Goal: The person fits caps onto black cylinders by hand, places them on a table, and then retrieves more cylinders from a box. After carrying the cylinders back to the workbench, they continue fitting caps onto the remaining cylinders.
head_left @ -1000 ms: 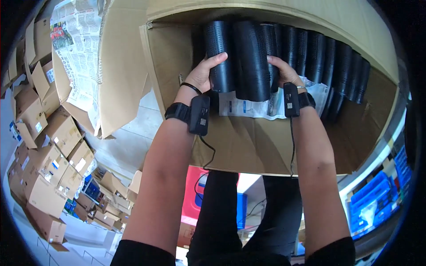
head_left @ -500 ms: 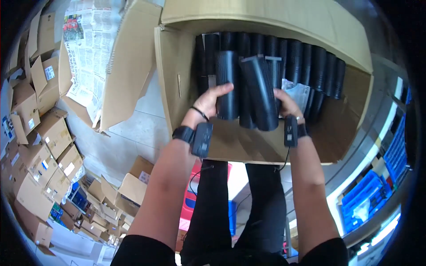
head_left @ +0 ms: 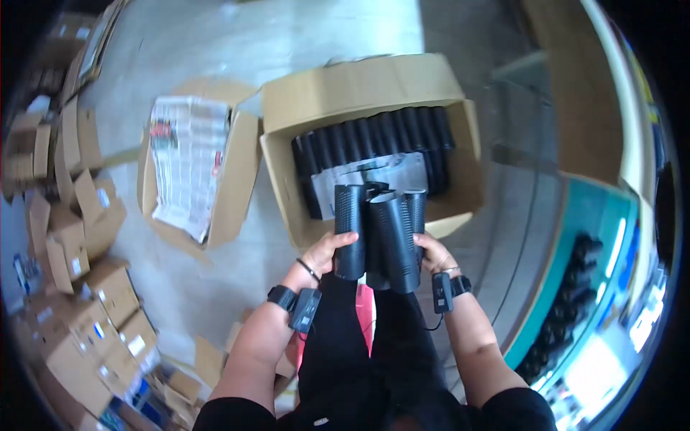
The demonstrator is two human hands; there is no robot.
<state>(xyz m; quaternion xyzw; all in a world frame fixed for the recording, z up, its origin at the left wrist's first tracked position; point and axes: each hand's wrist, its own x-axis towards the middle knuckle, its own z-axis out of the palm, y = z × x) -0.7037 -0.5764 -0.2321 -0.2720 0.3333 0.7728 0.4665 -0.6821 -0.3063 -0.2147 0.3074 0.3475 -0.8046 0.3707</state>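
Observation:
Between my two hands I carry several black ribbed cylinders (head_left: 395, 241), bunched side by side and roughly upright. My left hand (head_left: 325, 253) is closed on the left side of the bunch, its thumb across the front of the leftmost cylinder. From the other side my right hand (head_left: 434, 256) presses on the bunch; its fingers are partly hidden behind it. Just beyond stands an open cardboard box (head_left: 284, 190) with rows of similar black cylinders (head_left: 370, 138) inside. Newspaper (head_left: 410, 171) lies in the box's near part, partly covered by the held bunch.
Left of the box sits another open carton (head_left: 244, 183) with newspaper (head_left: 188, 154) in it. Stacked cartons (head_left: 90, 330) line the left side. At the right a teal-topped bench (head_left: 575, 197) bears dark parts (head_left: 568, 309). Something pink (head_left: 365, 309) shows between my legs.
The held cylinders have come up out of the box and toward me. My view has shifted, so the box appears smaller and farther off. The newspaper inside it is more exposed.

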